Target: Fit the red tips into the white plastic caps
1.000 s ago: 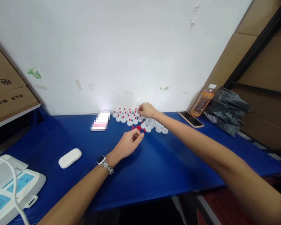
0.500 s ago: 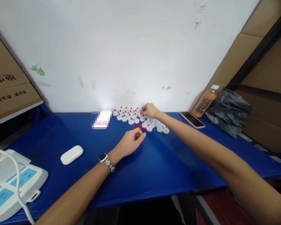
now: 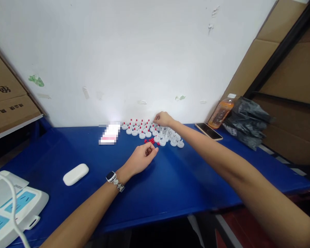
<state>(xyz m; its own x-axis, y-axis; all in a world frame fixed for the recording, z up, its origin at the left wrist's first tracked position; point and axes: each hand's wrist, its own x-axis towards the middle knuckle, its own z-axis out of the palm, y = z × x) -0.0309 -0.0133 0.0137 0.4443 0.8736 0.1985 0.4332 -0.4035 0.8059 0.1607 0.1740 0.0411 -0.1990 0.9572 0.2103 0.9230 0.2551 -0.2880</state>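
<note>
Several small white round caps (image 3: 167, 137), many with a red tip on top, lie in rows on the blue table (image 3: 170, 182) near the wall. A little heap of loose red tips (image 3: 150, 140) lies in front of them. My right hand (image 3: 164, 119) reaches over the back rows, its fingertips pinched at a red-tipped cap. My left hand (image 3: 141, 157), with a watch on the wrist, rests curled on the table just before the red heap; whether it holds a tip is too small to see.
A white earbud case (image 3: 75, 174) lies at the left, a white device with a cable (image 3: 12, 210) at the near left corner. A phone (image 3: 208, 131), an orange drink bottle (image 3: 221, 112) and a black bag (image 3: 248, 122) sit at the right. Cardboard boxes (image 3: 7, 100) flank both sides.
Both hands stay almost in place. My right hand has shifted a little along the back rows of caps; the camera view has swayed slightly.
</note>
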